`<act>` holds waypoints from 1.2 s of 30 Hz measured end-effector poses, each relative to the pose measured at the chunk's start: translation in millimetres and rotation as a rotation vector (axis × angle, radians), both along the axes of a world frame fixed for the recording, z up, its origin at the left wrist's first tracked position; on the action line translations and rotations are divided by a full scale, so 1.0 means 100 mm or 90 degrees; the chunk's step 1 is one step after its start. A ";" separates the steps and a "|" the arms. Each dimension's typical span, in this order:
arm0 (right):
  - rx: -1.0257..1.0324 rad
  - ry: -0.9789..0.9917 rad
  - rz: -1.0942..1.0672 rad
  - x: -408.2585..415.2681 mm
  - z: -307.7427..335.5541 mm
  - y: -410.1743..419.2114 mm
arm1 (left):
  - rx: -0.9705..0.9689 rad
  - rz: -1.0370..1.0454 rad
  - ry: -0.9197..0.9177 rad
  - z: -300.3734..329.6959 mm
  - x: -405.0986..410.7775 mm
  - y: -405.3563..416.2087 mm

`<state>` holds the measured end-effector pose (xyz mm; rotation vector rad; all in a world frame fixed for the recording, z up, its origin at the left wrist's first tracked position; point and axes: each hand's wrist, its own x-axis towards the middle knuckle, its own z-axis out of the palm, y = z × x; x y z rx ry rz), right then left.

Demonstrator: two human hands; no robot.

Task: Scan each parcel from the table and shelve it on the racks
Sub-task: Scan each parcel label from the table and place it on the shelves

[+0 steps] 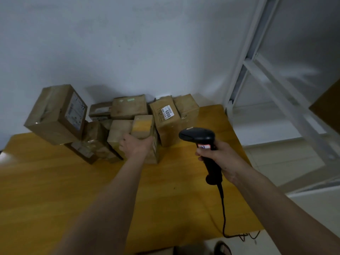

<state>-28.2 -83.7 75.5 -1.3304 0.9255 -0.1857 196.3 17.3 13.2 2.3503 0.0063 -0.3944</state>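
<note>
Cardboard, stiff and probably light, the small taped parcel (142, 128) at the pile's front on the wooden table (55, 181) met the left hand (135, 145), fingers hidden behind it, best clasped across its sides, while the right hand (217, 156) gripped a barcode scanner (200, 138).

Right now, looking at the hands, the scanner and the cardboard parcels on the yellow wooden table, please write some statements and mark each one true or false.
1. The right hand grips a black handheld barcode scanner. True.
2. The left hand holds a pen. False: it reaches onto a small brown cardboard parcel in the pile.
3. The scanner is cordless. False: a black cable hangs from its handle.
4. One parcel carries a white label printed 6008. True.
5. The parcels lie on the yellow wooden table, near the wall. True.
</note>
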 end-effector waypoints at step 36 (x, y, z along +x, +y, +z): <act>-0.009 0.026 0.051 -0.35 -0.31 0.05 | -0.174 -0.036 0.109 -0.41 -1.08 0.49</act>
